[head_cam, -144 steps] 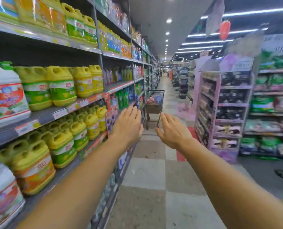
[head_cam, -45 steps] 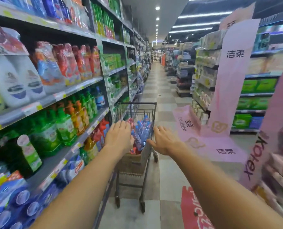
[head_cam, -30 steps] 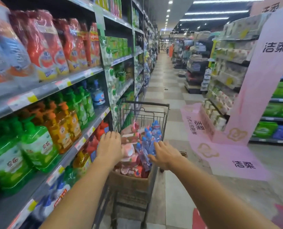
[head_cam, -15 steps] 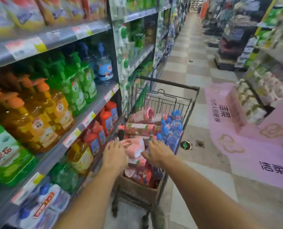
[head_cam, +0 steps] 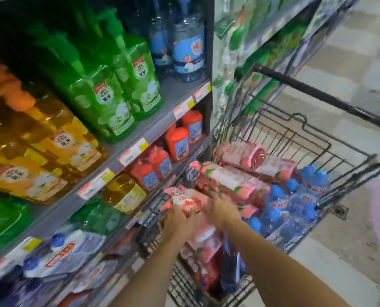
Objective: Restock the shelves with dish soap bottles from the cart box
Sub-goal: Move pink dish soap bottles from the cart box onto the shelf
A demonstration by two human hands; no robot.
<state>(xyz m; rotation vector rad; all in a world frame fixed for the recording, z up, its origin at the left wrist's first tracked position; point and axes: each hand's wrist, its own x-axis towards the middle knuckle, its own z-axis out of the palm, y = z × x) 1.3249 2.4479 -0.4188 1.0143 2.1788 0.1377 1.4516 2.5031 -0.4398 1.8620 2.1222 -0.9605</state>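
left hand [head_cam: 177, 220]: fingers curled, gripping | right hand [head_cam: 223, 209]: fingers spread, reaching down | both forearms extended

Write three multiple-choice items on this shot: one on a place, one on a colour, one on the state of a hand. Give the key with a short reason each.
1. Where does the cart stand?
A. right of the shelves
B. left of the shelves
C. behind the person

2. What colour are the caps of the clear bottles at the cart's right side?
A. green
B. blue
C. orange

3. What is the left hand doing?
A. hanging empty
B. holding the cart handle
C. holding a pink and white pack

Key: 1 A, the shelves fill the left, with the cart beside them on the aisle side. 2 B, the caps are blue. 3 C, its grip closes on the pack over the cart.
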